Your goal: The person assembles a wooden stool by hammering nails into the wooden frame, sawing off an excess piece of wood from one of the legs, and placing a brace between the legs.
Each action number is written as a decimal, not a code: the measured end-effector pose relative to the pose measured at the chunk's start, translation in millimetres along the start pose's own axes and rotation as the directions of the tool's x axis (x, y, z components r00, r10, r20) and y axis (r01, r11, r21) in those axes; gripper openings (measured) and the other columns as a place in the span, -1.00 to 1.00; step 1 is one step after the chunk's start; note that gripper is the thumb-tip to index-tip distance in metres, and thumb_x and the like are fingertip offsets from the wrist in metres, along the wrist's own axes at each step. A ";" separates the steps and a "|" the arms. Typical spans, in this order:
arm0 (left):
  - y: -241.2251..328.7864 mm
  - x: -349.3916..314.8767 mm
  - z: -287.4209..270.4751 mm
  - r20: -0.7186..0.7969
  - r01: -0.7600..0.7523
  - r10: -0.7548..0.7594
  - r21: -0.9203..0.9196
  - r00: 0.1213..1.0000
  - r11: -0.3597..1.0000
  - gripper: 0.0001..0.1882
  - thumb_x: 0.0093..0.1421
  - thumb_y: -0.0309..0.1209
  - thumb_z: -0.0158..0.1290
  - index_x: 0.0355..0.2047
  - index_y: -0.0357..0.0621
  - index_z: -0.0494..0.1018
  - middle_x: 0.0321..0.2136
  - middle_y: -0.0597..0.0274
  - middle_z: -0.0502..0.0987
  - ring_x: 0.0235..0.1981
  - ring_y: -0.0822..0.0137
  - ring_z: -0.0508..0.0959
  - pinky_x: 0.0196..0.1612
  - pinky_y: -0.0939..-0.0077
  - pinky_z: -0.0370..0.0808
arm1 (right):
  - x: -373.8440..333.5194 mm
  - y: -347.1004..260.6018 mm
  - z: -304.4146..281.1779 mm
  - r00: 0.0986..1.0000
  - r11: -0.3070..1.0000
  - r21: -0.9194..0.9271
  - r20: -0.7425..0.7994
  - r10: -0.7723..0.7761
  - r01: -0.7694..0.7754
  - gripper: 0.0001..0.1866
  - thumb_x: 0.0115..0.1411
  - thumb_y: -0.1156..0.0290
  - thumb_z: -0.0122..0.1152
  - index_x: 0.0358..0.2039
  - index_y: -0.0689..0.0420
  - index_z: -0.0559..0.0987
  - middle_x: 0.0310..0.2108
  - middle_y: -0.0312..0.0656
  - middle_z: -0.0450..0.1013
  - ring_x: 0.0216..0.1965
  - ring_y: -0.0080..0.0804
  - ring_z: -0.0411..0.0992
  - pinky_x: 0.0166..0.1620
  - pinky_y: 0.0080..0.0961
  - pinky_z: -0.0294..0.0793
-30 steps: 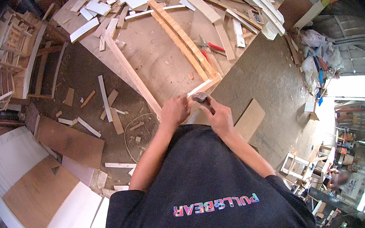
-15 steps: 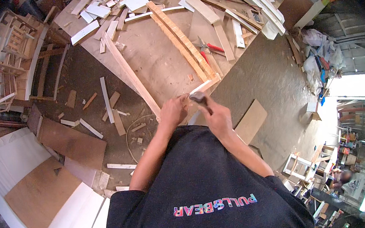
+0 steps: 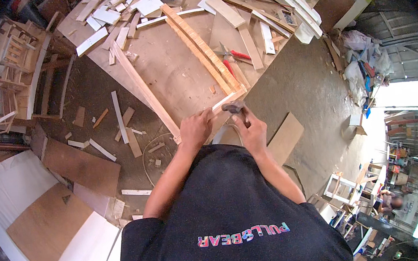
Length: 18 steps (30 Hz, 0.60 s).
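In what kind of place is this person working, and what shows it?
It is probably a woodworking shop: wood offcuts lie scattered over a worktable with red-handled pliers, and the right hand holds what looks like a hammer.

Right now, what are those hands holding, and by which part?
The right hand holds a dark-headed hammer by its handle. The left hand is at the wooden bar; whether it grips anything cannot be told.

A woodworking workshop is marked by offcuts (image 3: 92, 41) and pliers (image 3: 240, 55) strewn on a desk (image 3: 170, 62), wooden frames (image 3: 36, 78) to its left.
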<state>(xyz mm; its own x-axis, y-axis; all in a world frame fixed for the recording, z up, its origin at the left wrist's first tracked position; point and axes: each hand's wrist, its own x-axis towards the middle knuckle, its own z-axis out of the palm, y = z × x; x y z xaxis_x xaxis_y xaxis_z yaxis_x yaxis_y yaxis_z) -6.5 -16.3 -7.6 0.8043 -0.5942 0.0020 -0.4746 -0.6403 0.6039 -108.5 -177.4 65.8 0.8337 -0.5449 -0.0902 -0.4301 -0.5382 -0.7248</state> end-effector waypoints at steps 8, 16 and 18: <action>5.1 14.5 -6.3 0.072 0.094 -0.095 0.019 0.993 0.995 -0.65 0.20 -0.12 0.18 -0.07 0.04 0.65 -0.41 0.02 0.67 -0.40 -0.07 0.67 -0.31 0.03 0.59 | 5.8 29.8 5.4 0.989 0.985 0.094 -0.004 0.147 -0.146 -0.42 0.27 0.13 0.33 0.20 0.20 0.53 -0.12 0.05 0.64 -0.25 -0.40 0.57 -0.10 -0.40 0.53; 20.4 16.8 -4.2 0.023 0.100 -0.100 0.009 0.995 0.995 -0.83 0.17 -0.24 0.16 -0.33 -0.03 0.59 -0.45 0.06 0.65 -0.43 -0.05 0.65 -0.33 0.03 0.54 | 8.5 64.7 6.7 0.986 0.974 0.179 -0.063 0.155 -0.142 -0.44 0.22 0.21 0.41 0.18 0.19 0.56 -0.55 -0.36 0.27 -0.54 -0.66 0.19 -0.43 -0.61 0.31; 25.6 18.7 -5.1 0.007 0.120 -0.120 0.017 0.993 0.993 -0.82 0.19 -0.22 0.16 -0.35 -0.03 0.58 -0.47 0.07 0.65 -0.44 -0.05 0.65 -0.33 0.03 0.54 | 11.6 73.3 3.2 0.985 0.962 0.243 -0.090 0.147 -0.121 -0.46 0.20 0.20 0.42 0.14 0.19 0.59 -0.59 -0.33 0.20 -0.55 -0.63 0.16 -0.44 -0.59 0.29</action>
<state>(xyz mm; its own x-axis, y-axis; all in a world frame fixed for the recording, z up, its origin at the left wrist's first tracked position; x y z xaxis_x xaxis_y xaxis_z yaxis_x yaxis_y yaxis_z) -1.8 -41.4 12.0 0.8532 -0.5160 -0.0762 -0.3805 -0.7156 0.5859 -129.3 -221.1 9.5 0.7271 -0.6734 -0.1339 -0.4309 -0.2957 -0.8526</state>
